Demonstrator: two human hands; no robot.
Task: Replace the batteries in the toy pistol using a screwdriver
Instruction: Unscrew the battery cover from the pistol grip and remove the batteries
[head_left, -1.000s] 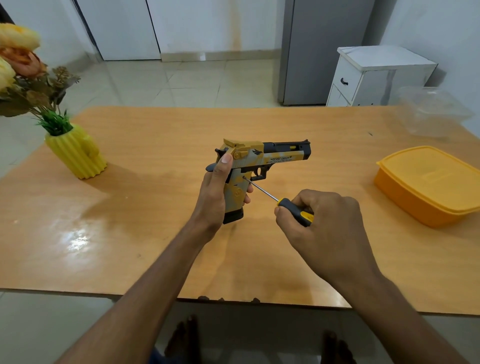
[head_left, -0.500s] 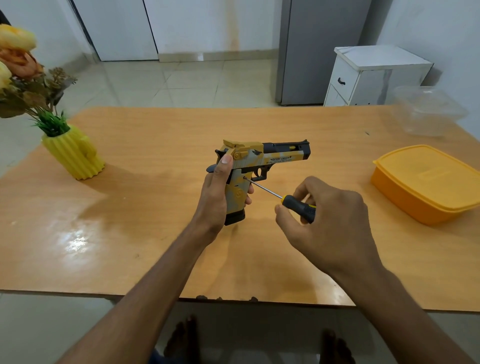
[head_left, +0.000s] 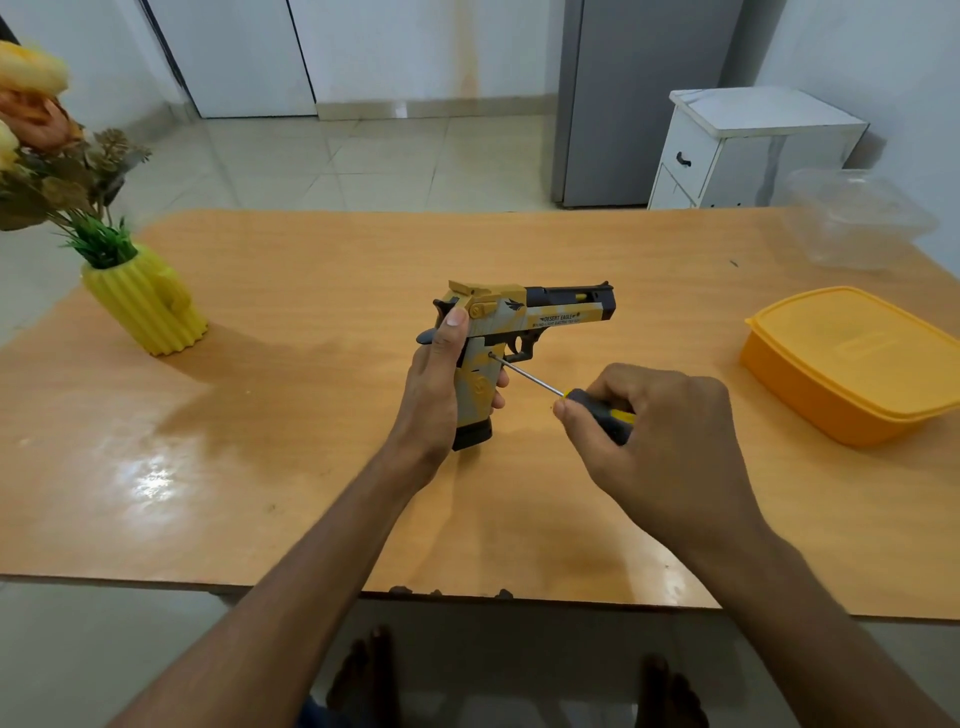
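Toy pistol (head_left: 511, 332) stands upright above the table (head_left: 311, 415), muzzle pointing right, base of grip near the tabletop; contact w/ the surface cannot be confirmed. Left hand (head_left: 441, 384) grips the pistol grip from behind: thumb lies up along the rear of the frame, fingertips wrap round the front edge of the grip. Right hand (head_left: 660, 436) is clenched round the handle of the screwdriver (head_left: 566, 395), black w/ a yellow stripe. Shaft angles up and left; tip sits on the side of the grip, just behind the trigger guard, approx. where a cover screw would be. Screw head itself is too small to make out.

Step in hand, by judgement: loosening the battery-cover screw. Cover appears closed; no batteries in view, so task is at an early stage.

Next move calls for: keep shaft in line w/ screw axis, maintain inward pressure, turn handle anticlockwise. Left hand must brace the pistol against the push, else tip may cam out and slip across the plastic.

Ref. surroundings: orange lidded container (head_left: 852, 364) at right, clear tub (head_left: 857, 218) behind it, yellow vase (head_left: 145, 306) w/ flowers at left. All well apart from the work.
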